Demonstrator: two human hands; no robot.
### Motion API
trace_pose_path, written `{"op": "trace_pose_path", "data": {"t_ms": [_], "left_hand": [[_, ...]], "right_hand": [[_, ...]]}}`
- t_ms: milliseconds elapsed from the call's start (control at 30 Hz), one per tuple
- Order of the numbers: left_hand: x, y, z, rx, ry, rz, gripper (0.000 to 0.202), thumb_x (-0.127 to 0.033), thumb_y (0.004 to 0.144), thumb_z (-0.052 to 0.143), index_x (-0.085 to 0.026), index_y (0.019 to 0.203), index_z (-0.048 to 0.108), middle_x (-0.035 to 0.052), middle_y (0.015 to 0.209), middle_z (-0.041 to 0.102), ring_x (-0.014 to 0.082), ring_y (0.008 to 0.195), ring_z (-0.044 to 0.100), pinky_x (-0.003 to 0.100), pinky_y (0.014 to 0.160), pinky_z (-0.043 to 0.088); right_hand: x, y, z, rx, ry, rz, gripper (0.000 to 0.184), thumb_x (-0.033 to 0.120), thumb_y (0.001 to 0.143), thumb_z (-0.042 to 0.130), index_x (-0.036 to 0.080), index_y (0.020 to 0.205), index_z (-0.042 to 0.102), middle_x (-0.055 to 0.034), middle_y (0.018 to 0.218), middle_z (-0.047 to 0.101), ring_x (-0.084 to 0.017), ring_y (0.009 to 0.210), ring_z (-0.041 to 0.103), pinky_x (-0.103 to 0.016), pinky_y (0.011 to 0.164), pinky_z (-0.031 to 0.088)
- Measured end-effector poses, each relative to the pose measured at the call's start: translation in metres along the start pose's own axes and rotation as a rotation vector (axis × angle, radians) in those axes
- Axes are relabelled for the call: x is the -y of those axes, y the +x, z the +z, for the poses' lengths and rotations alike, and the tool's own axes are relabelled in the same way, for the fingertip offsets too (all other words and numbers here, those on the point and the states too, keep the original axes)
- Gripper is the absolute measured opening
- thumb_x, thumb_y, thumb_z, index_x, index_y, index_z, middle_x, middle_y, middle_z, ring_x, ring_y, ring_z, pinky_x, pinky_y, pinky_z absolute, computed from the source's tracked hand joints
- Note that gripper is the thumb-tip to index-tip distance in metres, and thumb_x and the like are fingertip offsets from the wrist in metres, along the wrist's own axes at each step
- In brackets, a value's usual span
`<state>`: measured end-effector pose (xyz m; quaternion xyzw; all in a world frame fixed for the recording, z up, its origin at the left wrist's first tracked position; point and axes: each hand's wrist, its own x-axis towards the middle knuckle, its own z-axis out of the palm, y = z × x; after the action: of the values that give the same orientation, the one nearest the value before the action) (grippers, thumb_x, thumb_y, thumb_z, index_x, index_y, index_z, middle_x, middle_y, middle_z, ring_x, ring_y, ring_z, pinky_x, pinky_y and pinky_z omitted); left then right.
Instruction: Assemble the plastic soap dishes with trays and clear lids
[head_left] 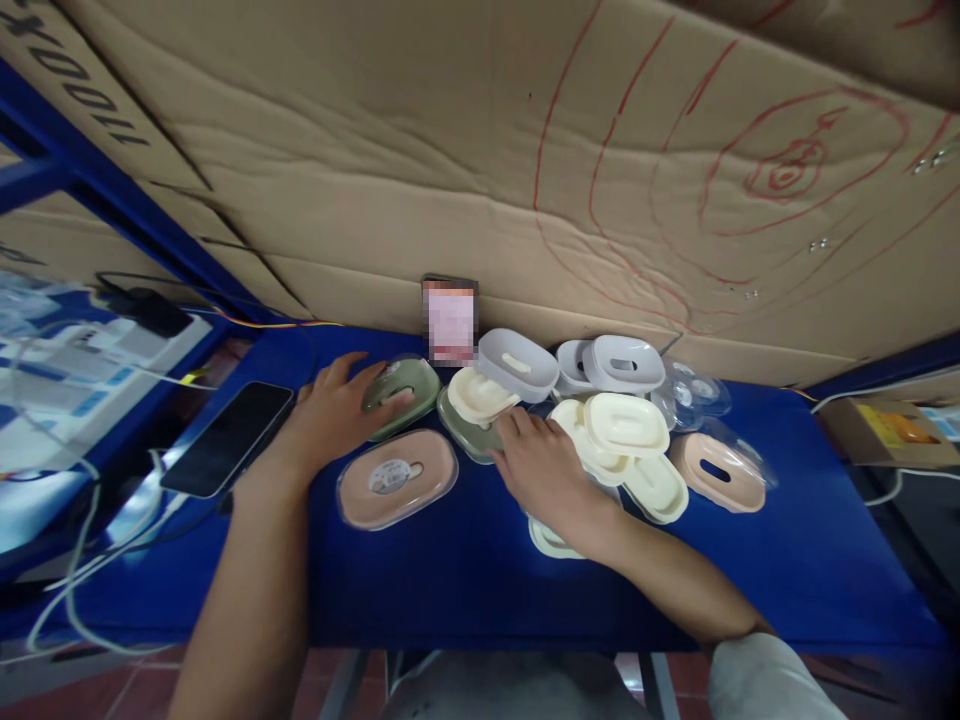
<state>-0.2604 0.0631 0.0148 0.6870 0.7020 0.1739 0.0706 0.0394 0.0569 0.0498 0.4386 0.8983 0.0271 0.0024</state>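
Observation:
My left hand (330, 410) rests with spread fingers on a green oval soap box (405, 385) that has a clear lid. In front of it lies a pink oval soap box (396, 478) with a clear lid and a sticker. My right hand (544, 470) reaches to a green tray (461, 428) carrying a cream insert (478, 395); its fingertips touch the cream piece, and the grip is partly hidden. Cream lids (626, 425) and a cream tray (656, 487) are stacked beside my right wrist.
Grey boxes (517, 362) (624, 362), clear lids (694, 390) and a pink box (716, 470) lie at the back right of the blue table (465, 570). A dark phone (229, 438) lies left. Cardboard sheets (525, 150) form the back wall. Cables and a power strip (112, 350) sit far left.

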Motion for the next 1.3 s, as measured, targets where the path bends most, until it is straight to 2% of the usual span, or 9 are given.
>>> {"op": "trace_pose_path", "data": {"t_ms": [167,267,367,500,633,833,967,1100,1300], "left_hand": [[0.003,0.007,0.003,-0.03,-0.068,-0.047,0.051,-0.051,0.107,0.041,-0.022,0.148,0.054,0.0141,0.144,0.06,0.0312,0.139,0.056,0.047,0.12,0.044],[0.003,0.01,0.004,-0.026,-0.075,-0.079,0.046,-0.044,0.109,0.041,-0.024,0.147,0.055,0.0127,0.149,0.06,0.0332,0.145,0.051,0.063,0.125,0.033],[0.004,0.011,0.006,0.006,-0.063,-0.109,0.043,-0.04,0.109,0.04,-0.027,0.149,0.053,0.0108,0.157,0.056,0.0351,0.15,0.047,0.075,0.123,0.024],[0.012,0.012,0.011,0.004,-0.123,0.011,0.047,-0.034,0.108,0.04,-0.019,0.151,0.05,0.0157,0.157,0.053,0.028,0.152,0.044,0.054,0.125,0.037],[0.018,0.012,0.017,-0.045,-0.092,-0.021,0.048,-0.036,0.108,0.042,-0.015,0.15,0.051,0.0196,0.159,0.044,0.0319,0.152,0.041,0.053,0.122,0.041],[0.016,0.013,0.016,-0.077,-0.029,0.013,0.045,-0.031,0.106,0.047,-0.014,0.147,0.052,0.0185,0.152,0.048,0.0334,0.142,0.049,0.055,0.119,0.044],[0.016,0.017,0.015,-0.137,-0.071,0.079,0.035,-0.03,0.106,0.043,-0.017,0.135,0.059,0.0156,0.141,0.055,0.0288,0.138,0.053,0.048,0.122,0.043],[0.02,0.02,0.017,-0.17,-0.087,0.113,0.032,-0.025,0.101,0.044,-0.019,0.127,0.062,0.0147,0.13,0.061,0.0291,0.131,0.06,0.047,0.12,0.046],[0.024,0.021,0.018,-0.19,-0.094,0.116,0.032,-0.024,0.1,0.046,-0.017,0.126,0.064,0.0161,0.13,0.064,0.0308,0.13,0.061,0.049,0.117,0.048]], "right_hand": [[0.006,-0.002,-0.002,-0.03,-0.043,0.0,0.033,0.044,0.107,0.061,0.014,0.12,0.059,-0.0155,0.114,0.068,-0.031,0.104,0.065,-0.044,0.086,0.053],[0.018,0.001,0.007,-0.011,-0.047,0.039,0.055,0.057,0.099,0.07,0.011,0.129,0.057,-0.0189,0.126,0.064,-0.036,0.112,0.063,-0.047,0.089,0.055],[0.015,0.003,0.006,0.025,0.026,0.048,0.048,0.048,0.1,0.072,0.012,0.128,0.056,-0.0167,0.125,0.063,-0.034,0.109,0.065,-0.045,0.085,0.056],[-0.018,0.0,-0.015,0.108,0.196,0.005,0.038,0.048,0.1,0.071,0.018,0.119,0.058,-0.0111,0.122,0.064,-0.027,0.094,0.068,-0.04,0.079,0.055],[-0.041,-0.006,-0.034,0.008,0.118,0.049,0.019,0.031,0.102,0.069,0.019,0.115,0.062,-0.0131,0.124,0.066,-0.03,0.108,0.066,-0.047,0.096,0.052],[0.001,-0.024,-0.024,0.051,-0.02,-0.204,0.016,0.023,0.105,0.059,0.016,0.116,0.069,-0.0149,0.115,0.073,-0.031,0.106,0.065,-0.046,0.091,0.053],[0.024,-0.024,0.0,0.141,-0.041,-0.255,0.048,0.032,0.104,0.064,0.005,0.144,0.059,-0.0238,0.148,0.062,-0.035,0.13,0.06,-0.05,0.107,0.049],[0.019,-0.017,0.008,0.19,-0.032,-0.278,0.052,0.017,0.099,0.064,0.004,0.149,0.054,-0.0248,0.151,0.06,-0.034,0.13,0.061,-0.048,0.108,0.048],[-0.01,-0.017,-0.015,0.184,0.095,-0.379,0.038,0.027,0.104,0.063,0.008,0.136,0.062,-0.018,0.119,0.075,-0.033,0.116,0.066,-0.049,0.104,0.048]]}}
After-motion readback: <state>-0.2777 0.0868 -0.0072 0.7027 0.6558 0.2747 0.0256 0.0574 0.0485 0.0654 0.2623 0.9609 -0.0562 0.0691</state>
